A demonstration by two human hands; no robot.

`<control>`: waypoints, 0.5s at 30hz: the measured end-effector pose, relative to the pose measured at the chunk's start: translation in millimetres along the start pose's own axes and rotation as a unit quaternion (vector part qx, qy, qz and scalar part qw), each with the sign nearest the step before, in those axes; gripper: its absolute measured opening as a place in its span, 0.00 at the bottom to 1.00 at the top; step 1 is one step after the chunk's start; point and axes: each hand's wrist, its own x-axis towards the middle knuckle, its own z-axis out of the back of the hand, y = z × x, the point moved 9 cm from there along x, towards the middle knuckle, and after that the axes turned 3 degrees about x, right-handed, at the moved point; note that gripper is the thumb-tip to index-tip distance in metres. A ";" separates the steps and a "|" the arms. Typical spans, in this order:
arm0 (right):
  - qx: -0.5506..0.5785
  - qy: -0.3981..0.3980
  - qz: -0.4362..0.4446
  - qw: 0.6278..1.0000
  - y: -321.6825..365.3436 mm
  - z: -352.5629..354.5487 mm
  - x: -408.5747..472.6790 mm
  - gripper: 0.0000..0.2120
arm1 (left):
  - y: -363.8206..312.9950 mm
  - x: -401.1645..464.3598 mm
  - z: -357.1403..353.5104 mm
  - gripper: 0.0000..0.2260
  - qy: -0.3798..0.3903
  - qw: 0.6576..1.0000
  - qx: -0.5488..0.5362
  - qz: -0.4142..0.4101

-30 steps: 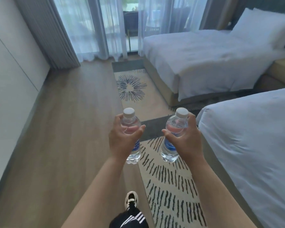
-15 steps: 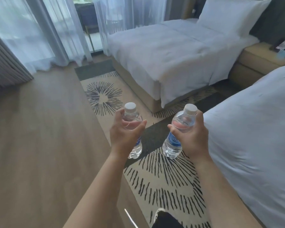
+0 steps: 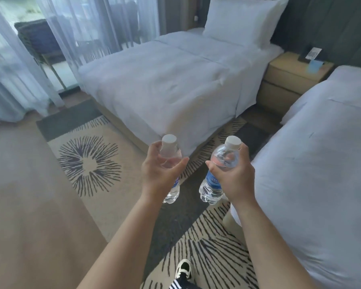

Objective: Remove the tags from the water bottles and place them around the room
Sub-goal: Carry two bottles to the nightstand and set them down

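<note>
The left hand [image 3: 158, 174] covers most of the left bottle [image 3: 171, 161], hiding nearly all of its blue label; the right bottle [image 3: 219, 172] shows its label, the print too blurred to read. Both bottles stand nearly upright, white caps toward 12 o'clock, the right one tilted toward 1 o'clock. Each hand wraps fingers and thumb around its bottle's upper body; the right hand [image 3: 236, 176] sits at its bottle's 3 o'clock. Both are held above the rug [image 3: 88, 163], between the beds [image 3: 175, 84].
</note>
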 end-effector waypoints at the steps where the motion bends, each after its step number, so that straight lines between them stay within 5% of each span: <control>1: 0.001 -0.006 -0.001 1.000 -2.4 -0.9 20.0 0.33 | -1.8 20.6 -13.1 0.26 0.010 1.000 0.003 0.000; 15: -0.090 -0.126 -0.041 0.987 -80.8 23.9 245.9 0.34 | -24.5 260.7 -207.8 0.25 0.162 0.986 -0.026 -0.017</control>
